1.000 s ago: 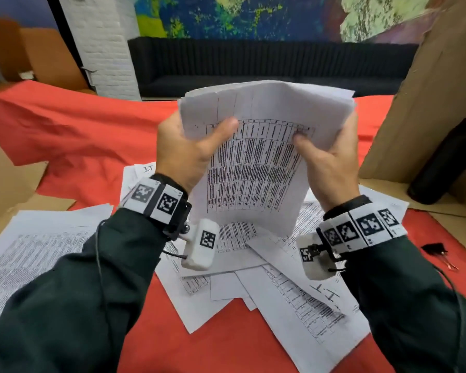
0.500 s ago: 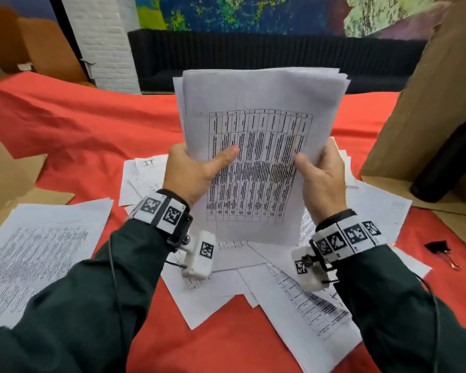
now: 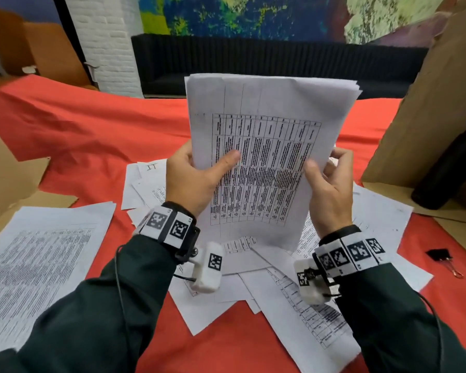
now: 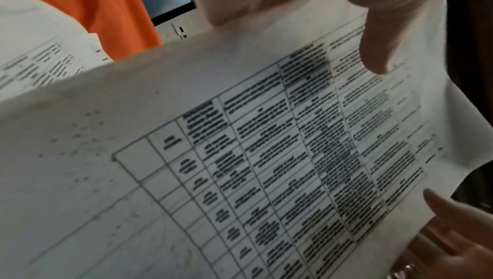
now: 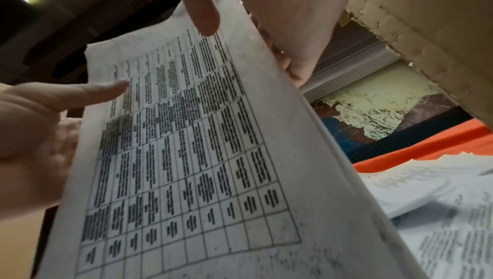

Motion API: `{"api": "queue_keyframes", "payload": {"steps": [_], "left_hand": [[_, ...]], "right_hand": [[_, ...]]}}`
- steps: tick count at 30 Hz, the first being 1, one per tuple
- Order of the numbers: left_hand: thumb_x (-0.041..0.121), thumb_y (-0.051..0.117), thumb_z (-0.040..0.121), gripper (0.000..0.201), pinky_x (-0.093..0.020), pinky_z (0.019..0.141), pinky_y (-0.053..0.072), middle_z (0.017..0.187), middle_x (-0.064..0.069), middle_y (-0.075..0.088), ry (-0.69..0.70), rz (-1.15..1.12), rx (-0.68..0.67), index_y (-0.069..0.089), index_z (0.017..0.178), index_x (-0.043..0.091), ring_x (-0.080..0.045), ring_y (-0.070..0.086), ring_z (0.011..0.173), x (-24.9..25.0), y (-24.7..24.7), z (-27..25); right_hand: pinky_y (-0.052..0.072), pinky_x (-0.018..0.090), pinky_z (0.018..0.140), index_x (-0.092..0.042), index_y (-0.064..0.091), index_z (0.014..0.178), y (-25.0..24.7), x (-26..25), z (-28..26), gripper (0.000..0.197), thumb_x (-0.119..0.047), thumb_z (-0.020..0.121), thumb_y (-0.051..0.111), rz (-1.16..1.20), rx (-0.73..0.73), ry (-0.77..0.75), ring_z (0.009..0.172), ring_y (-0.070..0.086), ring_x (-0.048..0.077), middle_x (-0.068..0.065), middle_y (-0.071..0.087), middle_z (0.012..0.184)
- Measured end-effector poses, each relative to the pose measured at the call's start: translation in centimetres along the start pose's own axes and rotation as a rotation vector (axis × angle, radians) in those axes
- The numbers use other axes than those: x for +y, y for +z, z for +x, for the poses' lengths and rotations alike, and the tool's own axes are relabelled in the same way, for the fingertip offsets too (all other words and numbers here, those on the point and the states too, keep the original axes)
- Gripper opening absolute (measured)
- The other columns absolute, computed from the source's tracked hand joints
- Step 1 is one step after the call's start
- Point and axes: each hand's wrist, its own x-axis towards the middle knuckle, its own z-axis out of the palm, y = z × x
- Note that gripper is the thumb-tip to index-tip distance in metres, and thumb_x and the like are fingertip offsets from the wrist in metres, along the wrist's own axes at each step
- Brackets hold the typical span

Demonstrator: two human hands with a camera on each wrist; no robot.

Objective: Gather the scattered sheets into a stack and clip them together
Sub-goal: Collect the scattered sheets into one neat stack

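Observation:
I hold a stack of printed sheets [image 3: 267, 146] upright above the red table, its lower edge down on the loose papers. My left hand [image 3: 199, 173] grips the stack's left edge, thumb on the printed table. My right hand [image 3: 328, 184] holds the right edge, thumb in front and fingers behind. The wrist views show the same stack [image 4: 240, 157] [image 5: 200, 157] close up with both thumbs on its face. More scattered sheets [image 3: 267, 297] lie under my wrists. A second pile of sheets [image 3: 38, 265] lies at the left. A black binder clip [image 3: 441, 257] rests on the cloth at the right.
A brown cardboard panel [image 3: 441, 109] stands at the right with a black cylinder [image 3: 452, 168] leaning by it. Cardboard flaps [image 3: 8, 179] lie at the left edge. A red cloth [image 3: 92, 130] covers the table; a dark sofa [image 3: 253, 60] sits beyond.
The stack, bent and held high a second ago, has straightened and come down upright onto the loose papers. Both hands slid lower along its side edges.

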Motion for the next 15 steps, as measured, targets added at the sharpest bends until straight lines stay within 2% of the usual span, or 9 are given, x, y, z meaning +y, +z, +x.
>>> {"api": "queue_keyframes", "payload": {"steps": [2,4,6,8,11,13,15], "left_hand": [[0.029,0.084,0.08,0.033,-0.014,0.07,0.056,0.094,0.006,0.076,0.027,0.048,-0.033,0.069,0.106,0.015,0.002,0.073,0.081,0.4,0.2,0.2],[0.026,0.081,0.085,0.022,-0.014,0.068,0.056,0.089,0.011,0.074,0.054,0.09,-0.061,0.07,0.102,0.02,0.007,0.07,0.075,0.6,0.6,0.3],[0.02,0.082,0.085,0.021,-0.013,0.069,0.055,0.089,0.012,0.073,0.071,0.076,-0.025,0.071,0.102,0.019,0.007,0.07,0.075,0.5,0.6,0.5],[0.019,0.084,0.082,0.023,-0.015,0.071,0.056,0.091,0.01,0.075,0.038,0.024,-0.003,0.071,0.101,0.018,0.003,0.072,0.078,0.0,0.1,0.4],[0.03,0.085,0.079,0.021,-0.026,0.07,0.059,0.09,-0.002,0.077,-0.063,0.076,-0.042,0.072,0.091,0.019,-0.009,0.072,0.076,-1.3,-0.4,-0.2],[0.034,0.084,0.08,0.028,-0.038,0.064,0.059,0.086,-0.016,0.076,-0.078,0.114,-0.02,0.072,0.086,0.009,-0.017,0.066,0.069,-1.5,-0.2,-0.6],[0.031,0.084,0.081,0.038,-0.048,0.066,0.059,0.09,-0.026,0.074,-0.057,0.072,0.024,0.072,0.09,-0.004,-0.021,0.064,0.07,-1.2,0.0,-0.6]], "right_hand": [[0.05,0.026,0.077,-0.025,0.052,0.103,0.1,-0.4,0.2,0.02,-0.007,0.094,0.053,-0.02,-0.019,-0.049,0.085,0.061,0.008,-0.005,0.065,0.095],[0.049,0.024,0.079,-0.026,0.052,0.103,0.3,-0.6,0.3,0.023,-0.006,0.093,0.049,-0.024,-0.041,-0.074,0.088,0.059,0.01,-0.001,0.062,0.099],[0.046,0.023,0.073,-0.025,0.045,0.1,0.3,-0.8,0.2,0.018,-0.009,0.091,0.049,-0.024,-0.025,-0.078,0.082,0.053,0.012,0.005,0.057,0.096],[0.046,0.024,0.071,-0.024,0.043,0.099,0.1,-0.5,0.1,0.017,-0.011,0.09,0.05,-0.02,-0.027,-0.064,0.081,0.052,0.012,0.009,0.055,0.097],[0.051,0.026,0.082,-0.022,0.049,0.107,0.0,0.2,-0.7,0.023,-0.004,0.095,0.052,-0.019,-0.085,-0.021,0.091,0.061,0.011,0.004,0.061,0.105],[0.05,0.02,0.086,-0.018,0.052,0.114,0.1,0.3,-1.0,0.03,0.006,0.097,0.05,-0.034,-0.081,-0.032,0.094,0.063,0.003,-0.003,0.064,0.106],[0.05,0.017,0.083,-0.019,0.053,0.112,0.3,0.2,-0.9,0.031,0.008,0.097,0.049,-0.041,-0.048,-0.061,0.091,0.061,0.001,-0.004,0.063,0.103]]}}
